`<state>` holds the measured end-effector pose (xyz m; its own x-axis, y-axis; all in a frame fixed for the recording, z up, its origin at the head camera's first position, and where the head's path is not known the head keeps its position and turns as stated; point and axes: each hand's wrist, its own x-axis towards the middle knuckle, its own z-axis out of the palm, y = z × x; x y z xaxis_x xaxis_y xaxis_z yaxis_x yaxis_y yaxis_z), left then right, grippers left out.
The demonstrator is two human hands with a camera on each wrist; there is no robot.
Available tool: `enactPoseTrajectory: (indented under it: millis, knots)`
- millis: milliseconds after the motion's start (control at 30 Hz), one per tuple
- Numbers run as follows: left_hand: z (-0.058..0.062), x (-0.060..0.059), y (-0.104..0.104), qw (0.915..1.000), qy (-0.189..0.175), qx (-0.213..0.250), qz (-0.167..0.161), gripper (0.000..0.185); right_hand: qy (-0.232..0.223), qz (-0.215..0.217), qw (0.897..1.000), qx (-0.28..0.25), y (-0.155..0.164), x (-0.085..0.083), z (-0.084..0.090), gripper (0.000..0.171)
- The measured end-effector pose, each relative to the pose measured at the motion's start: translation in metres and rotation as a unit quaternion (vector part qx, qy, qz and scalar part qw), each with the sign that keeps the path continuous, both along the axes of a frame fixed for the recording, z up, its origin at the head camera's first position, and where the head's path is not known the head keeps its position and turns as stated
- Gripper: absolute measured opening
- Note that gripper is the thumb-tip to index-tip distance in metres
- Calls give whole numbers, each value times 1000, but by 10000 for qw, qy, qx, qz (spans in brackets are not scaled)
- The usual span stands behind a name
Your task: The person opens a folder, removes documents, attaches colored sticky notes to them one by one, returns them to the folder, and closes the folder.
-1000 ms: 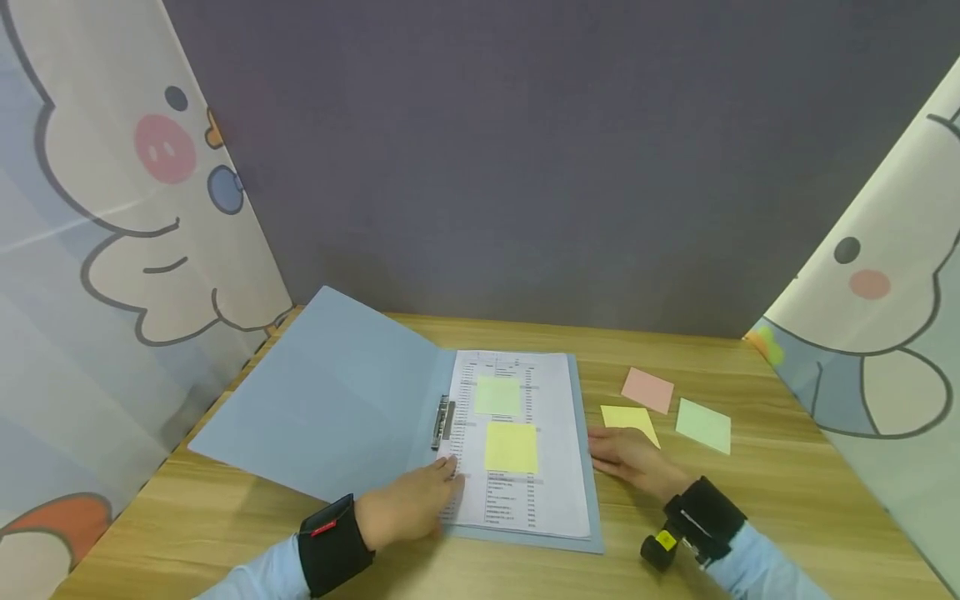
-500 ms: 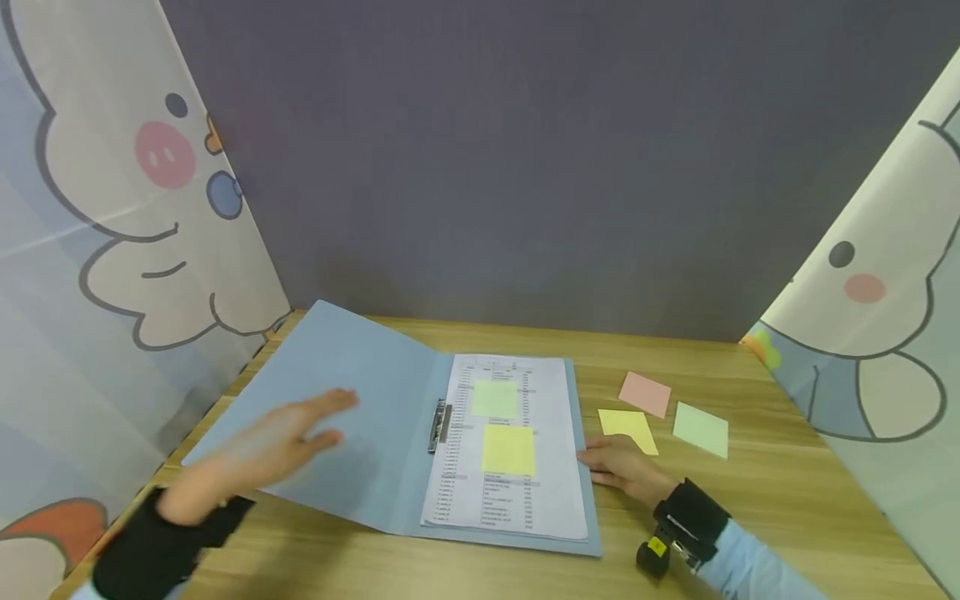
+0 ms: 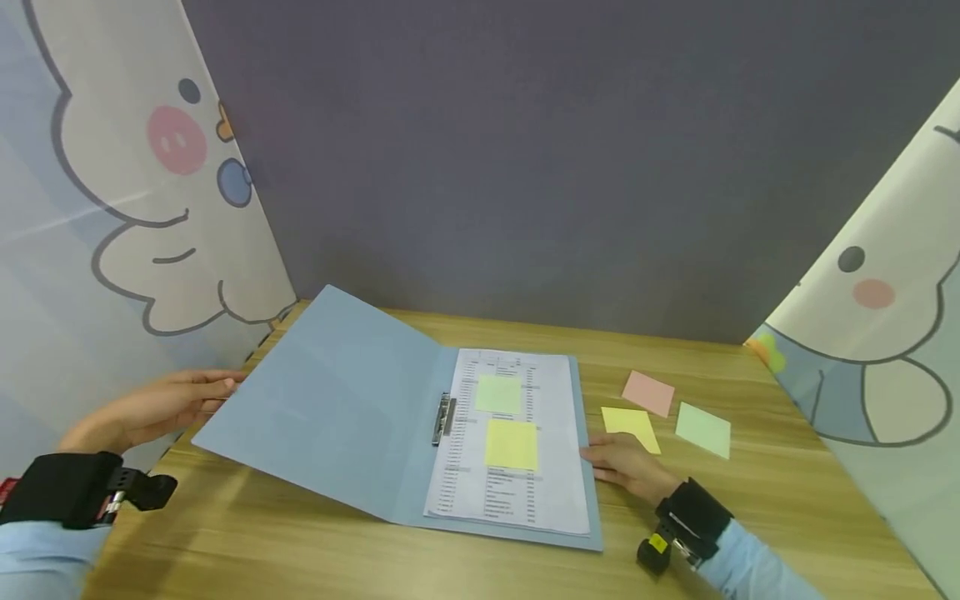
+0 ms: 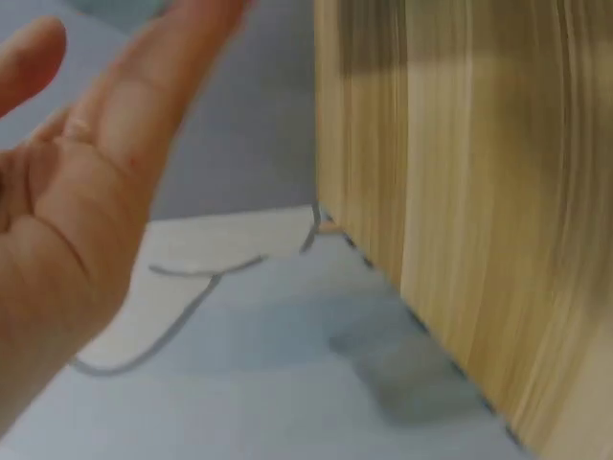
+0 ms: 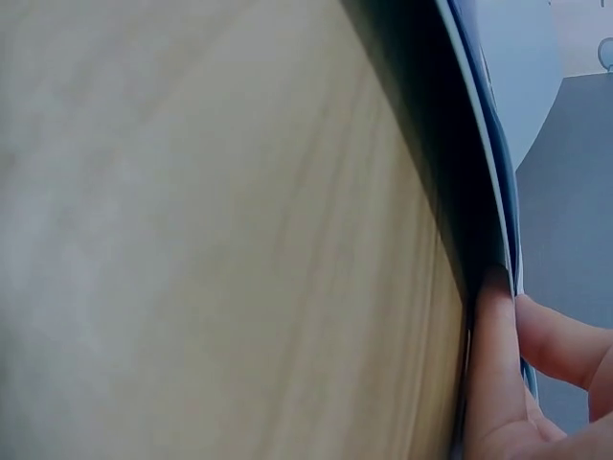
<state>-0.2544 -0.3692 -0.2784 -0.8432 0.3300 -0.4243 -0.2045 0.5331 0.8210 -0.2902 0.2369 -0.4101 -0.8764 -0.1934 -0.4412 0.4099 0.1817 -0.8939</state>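
Wooden table (image 3: 750,500) carried an open blue folder (image 3: 330,408) whose page already bore two sticky notes; three more lay loose to its right. Left hand (image 3: 150,408), fingers straight, reached the cover's outer edge; right hand (image 3: 626,467) pressed the folder's right edge.

The left hand (image 4: 72,206) fills the frame's left, fingers straight, beside the wooden table edge (image 4: 460,220) at right.
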Motion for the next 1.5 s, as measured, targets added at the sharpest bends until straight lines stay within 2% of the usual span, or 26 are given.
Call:
enactPoseTrajectory:
  millis: [133, 267, 333, 400, 500, 567, 600, 700, 800, 867, 1033, 1100, 1200, 1267, 1333, 1500]
  knots:
    - [-1, -6, 12, 9989, 194, 349, 263, 69, 12, 52, 10000, -61, 2, -1, -4, 50]
    - [10, -10, 35, 9935, 509, 1008, 174, 68, 14, 22, 10000, -33, 2, -2, -7, 49]
    - [17, -12, 53, 9851, 716, 1562, -124, 62, -1, -41, 10000, -14, 1, -3, -7, 48]
    - [24, -12, 76, 9727, 902, 2082, -494, 54, 1, -26, 10000, -10, 1, -3, -6, 49]
    - [30, -13, 119, 9572, 1116, 2452, -1060, 46, -3, 66, 10000, -33, 1, -5, -3, 51]
    - [31, -13, 150, 9605, 1252, 2147, -1254, 45, -4, 138, 9999, -45, 0, -6, -1, 52]
    - [31, -15, 166, 9635, 1385, 1845, -1360, 45, -12, 154, 9999, -60, 0, -6, -1, 53]
    - [21, -20, 207, 9652, 1712, 968, -1725, 47, -35, 153, 9998, -78, 0, -8, -2, 54]
    - [3, -24, 239, 9548, 1993, 232, -2194, 50, -24, 182, 9997, -138, -1, -10, -4, 55]
    - [-10, -24, 254, 9475, 2058, -164, -2443, 55, -6, 263, 9994, -223, -1, -11, -5, 54]
    - [-43, -21, 273, 9206, 2438, -1451, -2682, 64, 19, 532, 9972, -521, 0, -12, -6, 45]
    - [-55, -20, 278, 9058, 2594, -1919, -2746, 66, -106, 513, 9967, -618, 0, -12, -4, 43]
    - [-69, -19, 283, 8860, 2735, -2430, -2848, 70, -354, 440, 9956, -749, -1, -11, 2, 59]
    - [-76, -19, 286, 8760, 2757, -2676, -2915, 73, -431, 427, 9953, -758, -3, -11, 6, 72]
    - [-82, -18, 288, 8729, 2686, -2823, -2937, 75, -287, 547, 9959, -661, -4, -11, 8, 75]
    - [-94, -14, 295, 8673, 2558, -3116, -2920, 76, 528, 786, 9953, 185, -12, -9, 10, 58]
